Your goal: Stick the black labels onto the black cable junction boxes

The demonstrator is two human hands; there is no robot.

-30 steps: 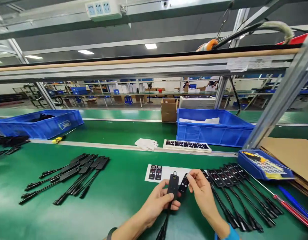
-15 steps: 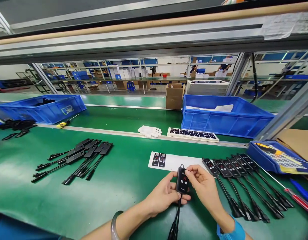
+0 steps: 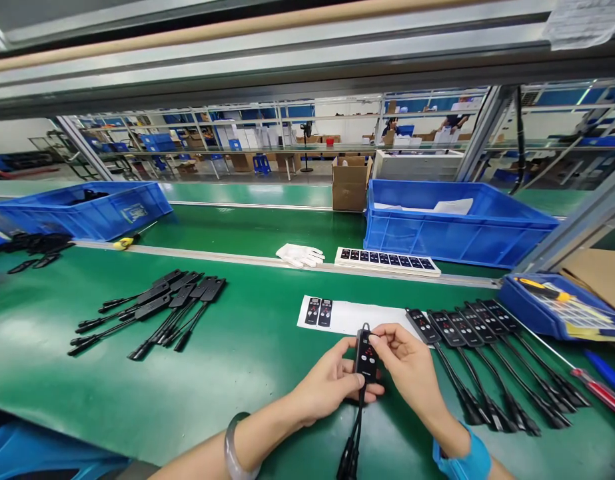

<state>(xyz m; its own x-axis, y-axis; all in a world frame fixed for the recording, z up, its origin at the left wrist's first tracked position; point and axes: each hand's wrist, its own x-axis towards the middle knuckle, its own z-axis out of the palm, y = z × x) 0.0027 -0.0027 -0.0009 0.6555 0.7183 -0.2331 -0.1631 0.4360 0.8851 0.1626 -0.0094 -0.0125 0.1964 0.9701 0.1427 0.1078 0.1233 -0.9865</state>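
My left hand and my right hand both hold one small black controller with a cable hanging toward me, just above the green bench. A label with red marks sits on its face, under my right fingertips. Right behind it lies a white label sheet with two black labels at its left end. To the right, several labelled controllers lie in a row with their cables toward me. To the left lies a pile of unlabelled black controllers.
A tray of labels and a white glove lie by the belt's rail. Blue bins stand at back right and back left. A small blue tray with tools and a red screwdriver are at the right.
The label in my right fingers has been laid on the controller's face. The camera has tilted down, and both hands stay on the controller.
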